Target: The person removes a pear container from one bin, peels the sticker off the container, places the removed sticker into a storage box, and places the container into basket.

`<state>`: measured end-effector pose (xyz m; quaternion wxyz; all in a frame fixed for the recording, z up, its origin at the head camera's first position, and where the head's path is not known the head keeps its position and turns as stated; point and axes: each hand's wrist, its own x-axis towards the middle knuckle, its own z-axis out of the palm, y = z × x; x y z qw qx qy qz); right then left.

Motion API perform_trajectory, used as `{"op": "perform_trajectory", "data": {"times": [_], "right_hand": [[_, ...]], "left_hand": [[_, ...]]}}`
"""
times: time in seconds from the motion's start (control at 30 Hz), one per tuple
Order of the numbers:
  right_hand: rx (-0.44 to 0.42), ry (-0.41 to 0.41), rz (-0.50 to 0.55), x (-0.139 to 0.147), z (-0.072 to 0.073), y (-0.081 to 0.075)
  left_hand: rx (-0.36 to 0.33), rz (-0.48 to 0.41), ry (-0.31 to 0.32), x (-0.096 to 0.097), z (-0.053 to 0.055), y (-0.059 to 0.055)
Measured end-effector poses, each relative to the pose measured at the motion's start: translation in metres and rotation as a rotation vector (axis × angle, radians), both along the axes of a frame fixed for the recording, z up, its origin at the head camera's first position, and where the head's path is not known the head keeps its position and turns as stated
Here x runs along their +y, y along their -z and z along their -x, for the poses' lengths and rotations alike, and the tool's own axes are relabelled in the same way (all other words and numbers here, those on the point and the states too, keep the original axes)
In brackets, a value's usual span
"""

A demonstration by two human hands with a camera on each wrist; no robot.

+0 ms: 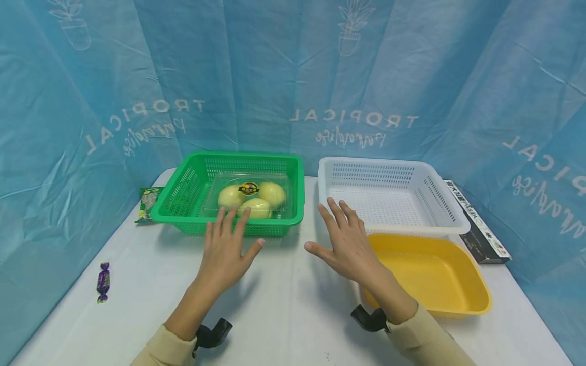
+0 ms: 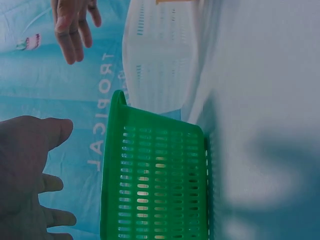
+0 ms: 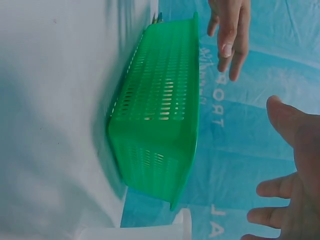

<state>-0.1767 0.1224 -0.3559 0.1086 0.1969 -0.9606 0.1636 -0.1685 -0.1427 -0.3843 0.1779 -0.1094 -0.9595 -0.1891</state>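
Note:
Both hands reach forward over the table, fingers spread and holding nothing. In the head view my left hand (image 1: 224, 256) is nearest the front rim of a green basket (image 1: 183, 219), its fingertips overlapping that rim. Inside the basket sits a clear plastic box (image 1: 210, 201) with three pale yellow round fruits (image 1: 272, 194) and a black label (image 1: 248, 188). My right hand (image 1: 345, 244) hovers between the green basket and a white basket (image 1: 393, 227), fingertips overlapping the white one's near left corner. Seen from the wrists, the left hand (image 2: 22, 175) and right hand (image 3: 295, 175) are raised above the green basket's rim height.
A yellow tray (image 1: 426, 269) stands in front of the white basket, partly behind the right forearm. To its right lies a long black-and-white box (image 1: 478, 223). At left are a purple wrapped candy (image 1: 103, 282) and a green packet (image 1: 147, 204). A blue curtain (image 1: 293, 76) surrounds the table.

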Motion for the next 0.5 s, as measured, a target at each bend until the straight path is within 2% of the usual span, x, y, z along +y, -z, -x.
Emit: {"op": "perform_trajectory", "data": {"times": [0.5], "right_hand": [[-0.090, -0.068, 0.079, -0.009, 0.017, -0.006]], "left_hand": [[0.055, -0.083, 0.012, -0.014, 0.012, 0.001]]}}
